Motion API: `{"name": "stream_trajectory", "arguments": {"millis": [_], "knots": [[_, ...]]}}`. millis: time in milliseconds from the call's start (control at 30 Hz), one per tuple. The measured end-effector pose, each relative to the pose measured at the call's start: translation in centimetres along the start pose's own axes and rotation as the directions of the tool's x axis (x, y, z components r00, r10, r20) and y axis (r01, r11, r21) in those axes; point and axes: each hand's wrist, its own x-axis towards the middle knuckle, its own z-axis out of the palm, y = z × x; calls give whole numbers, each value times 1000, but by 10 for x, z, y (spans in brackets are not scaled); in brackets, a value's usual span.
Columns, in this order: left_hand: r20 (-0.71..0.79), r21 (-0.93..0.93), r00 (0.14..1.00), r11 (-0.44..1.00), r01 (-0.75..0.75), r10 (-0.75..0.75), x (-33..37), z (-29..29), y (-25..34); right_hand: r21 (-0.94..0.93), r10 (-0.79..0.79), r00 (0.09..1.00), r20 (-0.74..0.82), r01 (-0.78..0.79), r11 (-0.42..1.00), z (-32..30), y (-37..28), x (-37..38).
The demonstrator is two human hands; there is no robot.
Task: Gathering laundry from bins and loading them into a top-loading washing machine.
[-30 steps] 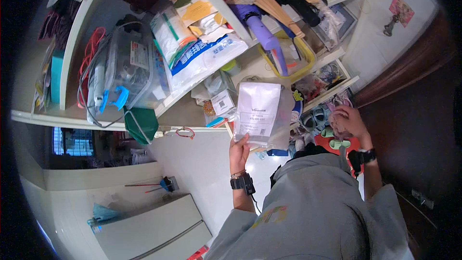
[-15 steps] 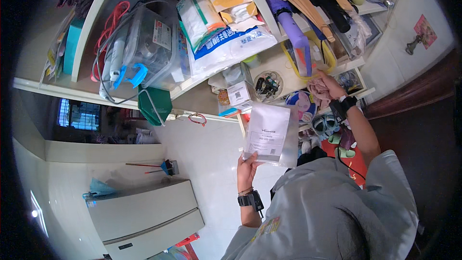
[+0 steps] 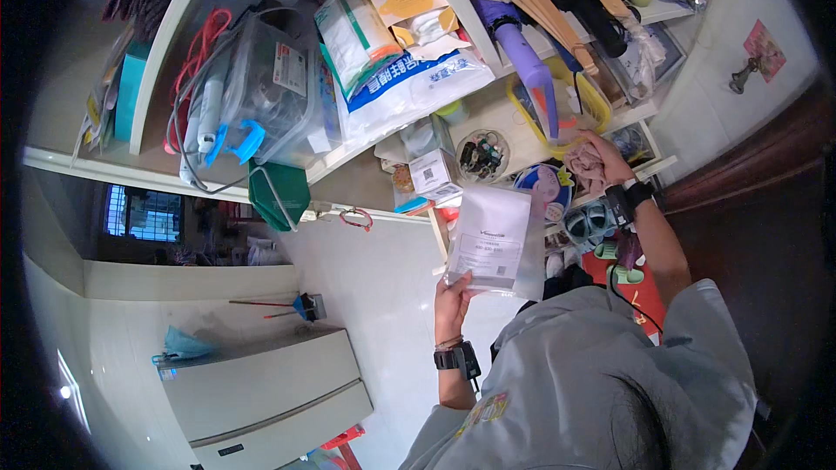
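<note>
Cloth [image 3: 585,165] beside the yellow basket [image 3: 601,103], packet [image 3: 492,231] in the left hand [image 3: 451,306]

Within the last second the right hand [image 3: 611,159] has carried the pink cloth forward from near the green slippers [image 3: 629,275]; its fingers are curled over the bunched fabric just short of the basket. The left hand stays closed on the white packet's near edge, thumb in front, other fingers hidden. A round printed container [image 3: 550,187] shows between the hands, a white box [image 3: 433,172] beyond the left. Both hands are occupied, so only one item seems to be advancing
</note>
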Motion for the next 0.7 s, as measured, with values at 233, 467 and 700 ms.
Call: {"name": "stream_trajectory", "arguments": {"millis": [233, 467, 700], "knots": [[60, 51, 998, 998, 19, -22, 14, 11, 7, -422, -553, 815, 174, 569, 706, 11, -16, -68], [132, 88, 989, 995, 50, -61, 47, 16, 1, -361, -413, 911, -7, 383, 850, 12, -38, -156], [228, 204, 974, 978, -30, -18, 88, 41, -13, -352, -317, 919, -236, 223, 909, 7, -38, -209]]}}
